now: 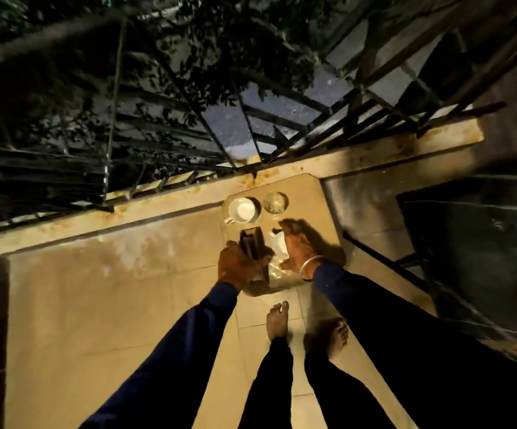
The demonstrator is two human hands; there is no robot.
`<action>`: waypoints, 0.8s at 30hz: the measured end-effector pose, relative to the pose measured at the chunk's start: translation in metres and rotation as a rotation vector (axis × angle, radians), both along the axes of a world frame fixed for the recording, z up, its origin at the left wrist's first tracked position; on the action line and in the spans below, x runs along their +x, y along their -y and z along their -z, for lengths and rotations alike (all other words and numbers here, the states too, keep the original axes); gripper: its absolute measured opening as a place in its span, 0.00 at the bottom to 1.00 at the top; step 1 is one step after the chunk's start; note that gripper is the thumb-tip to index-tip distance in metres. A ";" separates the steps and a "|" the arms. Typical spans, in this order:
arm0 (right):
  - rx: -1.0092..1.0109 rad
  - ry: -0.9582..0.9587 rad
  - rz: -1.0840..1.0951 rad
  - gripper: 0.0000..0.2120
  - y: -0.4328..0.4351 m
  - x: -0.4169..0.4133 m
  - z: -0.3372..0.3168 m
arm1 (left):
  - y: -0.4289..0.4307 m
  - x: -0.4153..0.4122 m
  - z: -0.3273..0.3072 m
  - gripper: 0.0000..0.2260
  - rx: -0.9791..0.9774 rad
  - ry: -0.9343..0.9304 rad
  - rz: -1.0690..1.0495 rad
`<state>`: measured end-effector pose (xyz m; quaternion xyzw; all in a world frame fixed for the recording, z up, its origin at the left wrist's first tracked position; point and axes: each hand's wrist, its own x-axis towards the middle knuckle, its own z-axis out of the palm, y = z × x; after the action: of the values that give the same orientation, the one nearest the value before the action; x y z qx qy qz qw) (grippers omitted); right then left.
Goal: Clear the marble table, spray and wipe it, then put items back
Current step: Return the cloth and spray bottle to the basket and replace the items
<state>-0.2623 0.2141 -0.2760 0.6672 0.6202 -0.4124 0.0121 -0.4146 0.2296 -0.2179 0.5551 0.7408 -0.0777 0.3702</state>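
1. Scene: small marble counter (306,193) on a balcony by the railing (282,119). A white cup (243,209) and a clear glass (276,202) stand side by side at the far edge; a dark upright holder (252,243) is nearer, with a white crumpled thing (276,241), maybe a tissue or cloth, just right of it.
2. Left hand (235,265): fingers wrapped on the dark holder's lower left side, clamped on it.
3. Right hand (297,247): lies over the white thing, fingers spread forward; can't tell if it grips it or only rests on it.
4. Step, judged: either clearing or putting back. Can't tell which from this frame.
5. Doing it well: keep the holder vertical and lift it straight, since it is tall and narrow and tips easily.
6. Cup and glass sit close behind; move hands low and slowly so knuckles don't knock the glass toward the railing side.
7. Gather the white thing fully in the palm before lifting.
8. Bare feet (277,320) below the counter edge: a dropped glass would be risky.
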 end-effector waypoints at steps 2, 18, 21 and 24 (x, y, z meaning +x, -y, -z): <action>0.078 0.060 -0.043 0.45 -0.004 -0.008 0.015 | 0.002 0.000 0.024 0.33 -0.029 -0.001 0.003; 0.296 0.026 0.495 0.32 0.101 0.047 -0.170 | 0.033 0.048 -0.152 0.14 0.284 0.080 0.398; 0.435 0.054 0.544 0.26 0.143 0.080 -0.227 | 0.056 0.085 -0.210 0.14 0.370 0.135 0.598; 0.539 0.114 0.675 0.24 0.195 0.119 -0.276 | 0.086 0.130 -0.251 0.16 0.436 0.177 0.783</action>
<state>-0.1435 0.0193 -0.0002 0.8336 0.4511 -0.1789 -0.2638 -0.2844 0.1432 0.0332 0.8629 0.4396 -0.0060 0.2493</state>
